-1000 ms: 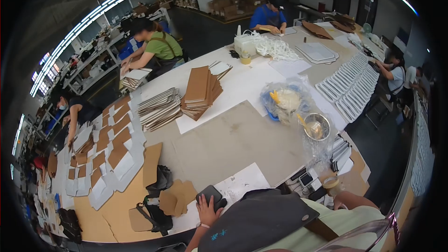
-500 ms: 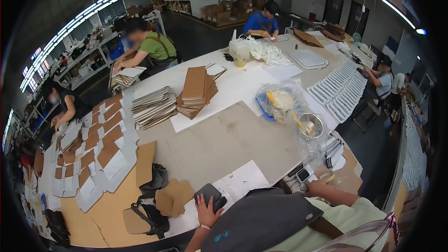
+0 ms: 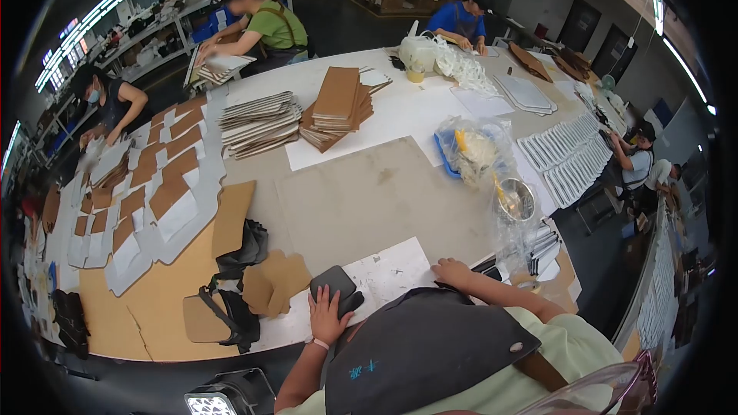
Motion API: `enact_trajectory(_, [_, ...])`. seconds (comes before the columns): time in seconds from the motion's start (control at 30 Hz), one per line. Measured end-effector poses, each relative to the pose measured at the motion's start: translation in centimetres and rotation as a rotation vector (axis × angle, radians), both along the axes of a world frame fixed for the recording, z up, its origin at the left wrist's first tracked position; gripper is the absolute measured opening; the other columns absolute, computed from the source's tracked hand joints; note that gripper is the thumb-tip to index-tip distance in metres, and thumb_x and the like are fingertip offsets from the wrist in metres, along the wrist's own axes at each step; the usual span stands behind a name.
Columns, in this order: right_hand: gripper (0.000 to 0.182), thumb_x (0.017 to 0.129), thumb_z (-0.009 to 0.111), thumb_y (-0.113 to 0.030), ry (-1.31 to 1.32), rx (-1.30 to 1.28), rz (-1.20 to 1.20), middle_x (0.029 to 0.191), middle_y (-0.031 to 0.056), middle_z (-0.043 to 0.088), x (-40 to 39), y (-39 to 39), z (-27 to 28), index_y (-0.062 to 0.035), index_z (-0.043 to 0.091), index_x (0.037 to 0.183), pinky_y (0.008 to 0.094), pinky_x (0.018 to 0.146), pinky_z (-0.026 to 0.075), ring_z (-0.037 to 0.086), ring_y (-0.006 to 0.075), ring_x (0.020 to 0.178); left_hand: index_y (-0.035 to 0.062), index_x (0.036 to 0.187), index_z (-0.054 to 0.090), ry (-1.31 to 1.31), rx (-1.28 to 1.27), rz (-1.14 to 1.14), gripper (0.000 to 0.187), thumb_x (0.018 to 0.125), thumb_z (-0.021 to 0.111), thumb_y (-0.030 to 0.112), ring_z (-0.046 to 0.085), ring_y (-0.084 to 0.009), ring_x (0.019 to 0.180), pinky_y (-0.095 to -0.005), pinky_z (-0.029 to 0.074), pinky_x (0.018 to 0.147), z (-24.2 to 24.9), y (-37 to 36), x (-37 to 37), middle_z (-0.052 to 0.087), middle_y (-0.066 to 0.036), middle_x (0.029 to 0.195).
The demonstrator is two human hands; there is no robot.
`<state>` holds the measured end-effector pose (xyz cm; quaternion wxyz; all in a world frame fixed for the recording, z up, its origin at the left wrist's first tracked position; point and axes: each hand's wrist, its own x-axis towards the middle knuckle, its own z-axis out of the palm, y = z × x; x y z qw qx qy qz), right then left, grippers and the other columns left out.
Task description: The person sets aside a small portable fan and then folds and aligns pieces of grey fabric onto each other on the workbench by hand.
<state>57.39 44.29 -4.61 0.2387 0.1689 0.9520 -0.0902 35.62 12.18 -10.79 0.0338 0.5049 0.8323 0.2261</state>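
My left hand (image 3: 328,317) lies with its fingers stretched out on a dark grey piece with rounded corners (image 3: 334,280), pressing it on the white sheet. Another dark piece (image 3: 351,303) shows just to the right of those fingers. My right hand (image 3: 455,273) is low over the table by the right edge of the white sheet (image 3: 396,263). Its fingers look curled together; whatever they may hold is hidden. Tan cut pieces (image 3: 278,283) lie left of my left hand, with black strap-like parts (image 3: 242,311) beside them.
Stacks of brown-and-white panels (image 3: 337,100) stand at the back. Right of centre are a plastic-wrapped blue tray (image 3: 447,155) and a metal bowl (image 3: 516,201) in plastic. Brown and white pieces (image 3: 173,154) cover the left side. Several co-workers (image 3: 277,31) work around the table.
My right hand has moved left, from the items at the right table edge to beside the white sheet. My left hand stays on the dark grey piece. The camera view has shifted.
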Motion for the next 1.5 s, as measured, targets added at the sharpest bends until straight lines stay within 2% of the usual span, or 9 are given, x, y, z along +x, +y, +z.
enact_trajectory(0.17, [0.055,0.084,0.062,-0.025,0.047,0.039,0.094,0.133,0.019,0.044,-4.6,2.0,-0.9,-0.0111,0.044,0.134,0.0465,0.1,0.04,0.04,0.0368,0.127,0.0083,0.13,0.05,-0.051,0.112,0.004,0.064,0.079,0.068,0.042,0.026,-0.0419,0.135,-0.0575,0.016,0.11,0.1,-0.3,0.3,0.033,-0.023,0.143])
enact_trajectory(0.3, [0.07,0.083,0.063,-0.027,0.092,0.073,-0.061,0.146,0.0204,0.031,-8.6,4.2,-0.9,-0.0139,0.03,0.144,0.0461,0.107,0.033,0.031,0.0403,0.134,0.0082,0.132,0.048,-0.071,0.098,0.085,0.066,0.079,0.068,0.042,0.025,-0.0436,0.135,-0.0574,0.017,0.11,0.6,-0.1,0.8,0.03,-0.024,0.144])
enact_trajectory(0.4, [0.072,0.083,0.063,-0.032,0.183,0.05,-0.26,0.147,0.021,0.029,-9.7,5.8,-1.8,-0.0144,0.03,0.144,0.048,0.109,0.029,0.029,0.0424,0.134,0.0091,0.134,0.046,-0.057,-0.027,0.105,0.069,0.078,0.068,0.043,0.024,-0.0438,0.136,-0.0569,0.018,0.11,1.8,0.1,1.0,0.029,-0.025,0.145])
enact_trajectory(0.63, [0.073,0.086,0.056,-0.042,0.28,0.063,-0.283,0.151,0.0203,0.021,-8.2,8.2,-6.4,-0.0137,0.027,0.146,0.0543,0.111,0.017,0.018,0.0444,0.138,0.0142,0.128,0.054,-0.086,-0.11,0.045,0.059,0.077,0.07,0.041,0.027,-0.0481,0.132,-0.0555,0.025,0.108,-0.2,-0.1,-0.1,0.033,-0.026,0.142])
enact_trajectory(0.83, [0.073,0.086,0.053,-0.046,0.339,0.096,-0.34,0.152,0.0195,0.017,-7.9,7.0,-7.9,-0.0118,0.028,0.146,0.0581,0.112,0.007,0.009,0.045,0.14,0.0179,0.129,0.054,0.021,-0.287,-0.001,0.061,0.076,0.071,0.043,0.032,-0.0418,0.132,-0.0586,0.024,0.106,1.4,0.3,-0.8,0.038,-0.021,0.141])
enact_trajectory(0.97, [0.075,0.086,0.054,-0.046,0.343,0.056,-0.344,0.152,0.0202,0.016,-7.9,7.0,-7.4,-0.011,0.027,0.146,0.0581,0.112,0.006,0.007,0.0453,0.14,0.021,0.129,0.053,-0.001,-0.299,0.004,0.062,0.075,0.07,0.045,0.036,-0.0323,0.133,-0.062,0.021,0.106,1.5,0.4,-1.0,0.041,-0.016,0.141])
enact_trajectory(1.17, [0.079,0.085,0.055,-0.048,0.321,0.052,-0.367,0.152,0.0223,0.015,-8.5,6.6,-6.7,-0.0083,0.026,0.146,0.0585,0.111,0.007,0.008,0.0478,0.139,0.023,0.132,0.05,-0.041,-0.405,0.011,0.063,0.076,0.07,0.042,0.035,-0.0279,0.135,-0.0716,0.015,0.101,2.7,0.9,-1.3,0.038,-0.013,0.144])
enact_trajectory(1.33, [0.081,0.084,0.055,-0.05,0.283,0.116,-0.388,0.151,0.024,0.016,-9.0,5.8,-7.2,-0.0069,0.026,0.146,0.0595,0.111,0.009,0.01,0.0504,0.138,0.0229,0.134,0.048,-0.058,-0.443,0.007,0.066,0.074,0.073,0.036,0.033,-0.0269,0.136,-0.0738,0.013,0.1,2.6,1.2,-1.4,0.035,-0.013,0.146])
enact_trajectory(1.5, [0.078,0.084,0.057,-0.047,0.321,0.001,-0.483,0.148,0.0263,0.024,-9.1,5.0,-6.8,-0.0042,0.031,0.143,0.0563,0.111,0.016,0.017,0.0488,0.137,0.0218,0.134,0.048,-0.088,-0.505,0.01,0.066,0.074,0.074,0.031,0.032,-0.0267,0.137,-0.0728,0.014,0.101,3.1,1.6,-1.3,0.035,-0.013,0.147])
